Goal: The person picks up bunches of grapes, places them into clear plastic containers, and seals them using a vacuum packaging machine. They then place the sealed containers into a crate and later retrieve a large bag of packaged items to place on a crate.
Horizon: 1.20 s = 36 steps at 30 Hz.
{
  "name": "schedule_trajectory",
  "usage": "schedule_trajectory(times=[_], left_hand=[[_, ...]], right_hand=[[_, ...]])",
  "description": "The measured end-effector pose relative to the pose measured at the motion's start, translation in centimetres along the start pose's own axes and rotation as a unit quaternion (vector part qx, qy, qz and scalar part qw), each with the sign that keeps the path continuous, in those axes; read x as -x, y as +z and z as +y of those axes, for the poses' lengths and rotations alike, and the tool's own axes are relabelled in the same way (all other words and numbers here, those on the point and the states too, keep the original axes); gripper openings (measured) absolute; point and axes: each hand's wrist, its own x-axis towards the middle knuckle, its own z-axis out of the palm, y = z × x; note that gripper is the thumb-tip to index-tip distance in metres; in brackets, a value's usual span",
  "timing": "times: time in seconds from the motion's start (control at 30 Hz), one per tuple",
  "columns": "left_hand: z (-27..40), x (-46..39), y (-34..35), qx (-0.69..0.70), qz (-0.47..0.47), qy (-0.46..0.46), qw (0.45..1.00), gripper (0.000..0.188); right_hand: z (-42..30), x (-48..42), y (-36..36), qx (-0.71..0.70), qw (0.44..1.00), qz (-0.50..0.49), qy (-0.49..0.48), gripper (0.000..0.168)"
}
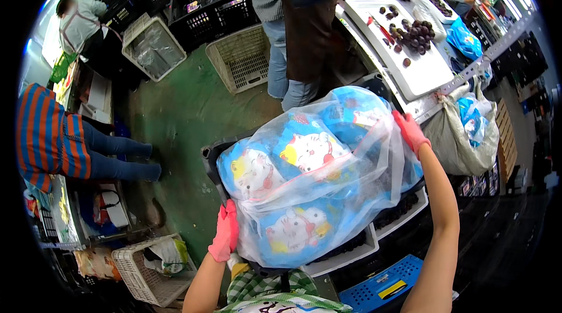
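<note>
In front of me is a black plastic crate (pixel 212 168) filled with blue bags printed with white cartoon cats (pixel 312 150). A sheer whitish liner (pixel 333 181) is drawn over the bags. My left hand (pixel 225 231), in a pink glove, grips the crate's left side at the rim. On the opposite side, my right hand (pixel 410 132), gloved the same way, holds the crate's edge beside the bunched liner; its fingertips are partly hidden. White trays of dark grapes (pixel 351 249) show beneath the crate's lower right side.
A worktable at upper right bears a white tray (pixel 421 78) with loose grapes (pixel 415 36) and red-handled snips (pixel 383 32). A woven sack (pixel 470 137) hangs beside it. An aproned person (pixel 307 36) stands just beyond the crate. Pale crates (pixel 239 58) sit on the green floor (pixel 184 137).
</note>
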Motion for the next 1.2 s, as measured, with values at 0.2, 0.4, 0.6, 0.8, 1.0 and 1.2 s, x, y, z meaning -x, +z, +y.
schedule_trajectory(times=[0.2,0.4,0.6,0.8,1.0,1.2], left_hand=[[-0.3,0.2,-0.6,-0.035,-0.002,0.004,0.999,0.055],[-1.6,-2.0,-3.7,-0.002,-0.033,0.006,0.999,0.044],[5.0,0.6,-5.6,-0.317,0.128,0.493,0.800,0.032],[8.3,-1.6,1.3,-0.375,-0.322,0.703,0.511,0.042],[10.3,-4.5,-1.2,-0.494,-0.319,0.715,0.378,0.048],[14.0,-7.5,-3.8,-0.520,-0.259,0.747,0.324,0.048]], right_hand=[[-10.4,13.7,0.8,-0.136,0.886,0.110,-0.430,0.043],[-9.3,24.4,6.0,0.133,0.797,-0.012,-0.590,0.026],[-3.6,34.7,4.0,0.000,0.863,-0.099,-0.496,0.020],[-3.8,45.3,5.6,0.085,0.936,-0.073,-0.334,0.022],[-4.1,47.8,8.6,0.129,0.956,0.045,-0.258,0.027],[-5.2,50.1,11.3,0.137,0.976,0.126,-0.113,0.061]])
